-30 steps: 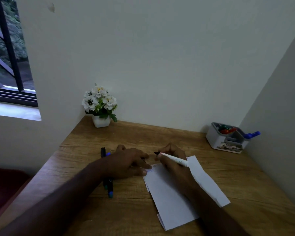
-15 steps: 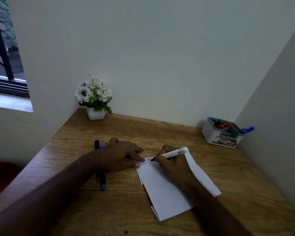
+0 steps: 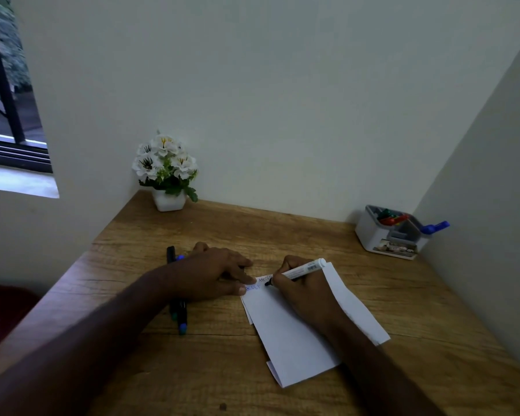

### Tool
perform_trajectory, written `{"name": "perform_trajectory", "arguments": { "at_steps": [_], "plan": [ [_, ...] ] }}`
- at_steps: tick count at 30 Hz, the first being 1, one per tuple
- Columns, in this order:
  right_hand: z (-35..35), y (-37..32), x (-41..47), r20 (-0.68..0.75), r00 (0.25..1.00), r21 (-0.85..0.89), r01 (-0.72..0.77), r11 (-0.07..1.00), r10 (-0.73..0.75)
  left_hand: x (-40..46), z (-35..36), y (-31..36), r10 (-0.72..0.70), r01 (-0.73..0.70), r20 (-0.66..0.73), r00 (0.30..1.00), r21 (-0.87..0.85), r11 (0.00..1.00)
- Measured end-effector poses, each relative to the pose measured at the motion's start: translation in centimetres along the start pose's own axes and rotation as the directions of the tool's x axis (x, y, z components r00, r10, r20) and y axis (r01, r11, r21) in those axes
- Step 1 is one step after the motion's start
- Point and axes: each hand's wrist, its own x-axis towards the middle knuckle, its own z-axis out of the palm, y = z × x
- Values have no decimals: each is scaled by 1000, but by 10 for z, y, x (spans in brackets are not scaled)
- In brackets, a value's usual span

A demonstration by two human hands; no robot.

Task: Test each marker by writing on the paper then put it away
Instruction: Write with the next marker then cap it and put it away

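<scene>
Testing step underway: right hand (image 3: 308,291) grips white marker (image 3: 297,272), tip on paper (image 3: 294,334) top edge; left hand (image 3: 210,273) flat, fingers straight, pinning corner; next likely cap, stow in organizer (image 3: 392,232)

Wooden bench (image 3: 282,235) fills corner between two pale walls. White pot of white flowers (image 3: 165,172) at 11 o'clock, against back wall. Grey organiser (image 3: 392,232) at 2 o'clock, holding coloured bits, blue piece jutting from its right side. Folded white paper (image 3: 294,340) at centre. Dark markers (image 3: 179,313) just left of paper, partly under forearm.
</scene>
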Motion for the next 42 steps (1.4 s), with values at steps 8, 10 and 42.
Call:
{"name": "perform_trajectory", "arguments": {
  "at_steps": [8,10,42],
  "plan": [
    [0,-2,1,1,1000,-20,-30,999,30,-1,-2,2,-2,2,-2,1000,-4,1000],
    [1,-2,1,-6,999,10,-38,999,38,-1,-1,1,0,0,-6,1000,-8,1000],
    [-2,-10,-1,-2,997,83,-78,993,78,2,1,1,-17,17,-29,999,-3,1000]
  ]
}}
